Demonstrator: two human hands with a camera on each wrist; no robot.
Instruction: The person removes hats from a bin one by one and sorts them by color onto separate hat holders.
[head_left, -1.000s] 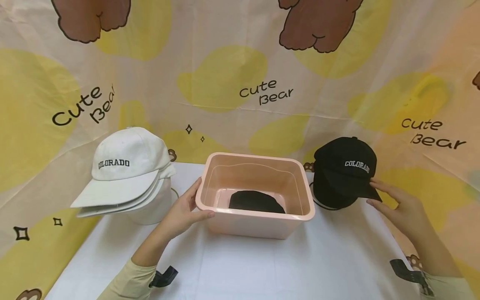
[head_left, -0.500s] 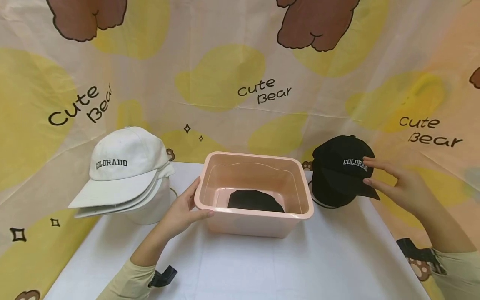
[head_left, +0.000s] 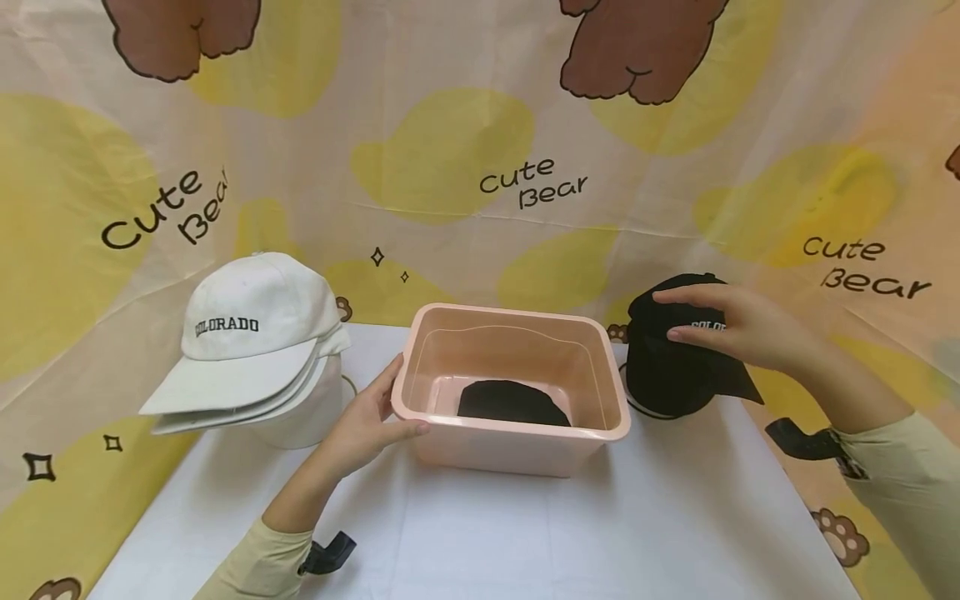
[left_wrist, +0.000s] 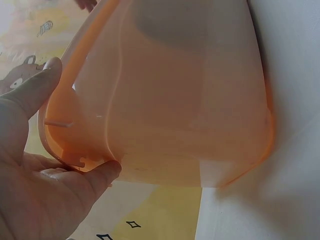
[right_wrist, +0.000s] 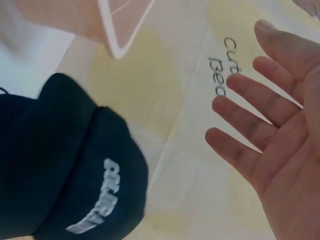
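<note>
In the head view my left hand [head_left: 367, 427] holds the near left corner of a pink plastic bin [head_left: 495, 450], thumb at the front rim and fingers along its side. The left wrist view shows the same hand [left_wrist: 45, 165] at the rim of the translucent bin wall [left_wrist: 165, 100]. Inside the bin lies a black cap [head_left: 512, 402], partly hidden by the front wall. My right hand [head_left: 750, 325], fingers extended, hovers in front of a black cap [head_left: 682, 367] with white lettering, covering part of it. In the right wrist view that hand [right_wrist: 280, 125] is apart from the cap [right_wrist: 95, 165].
At the left, several white caps [head_left: 258, 312] are stacked on a white stand [head_left: 300, 417]. The black cap sits on a dark stand at the right. A white cloth [head_left: 480, 533] covers the table, with a patterned curtain [head_left: 442, 158] behind.
My right hand has left the black cap's brim and moved up and leftward in front of its crown. The left hand stays on the bin, and the caps have not moved.
</note>
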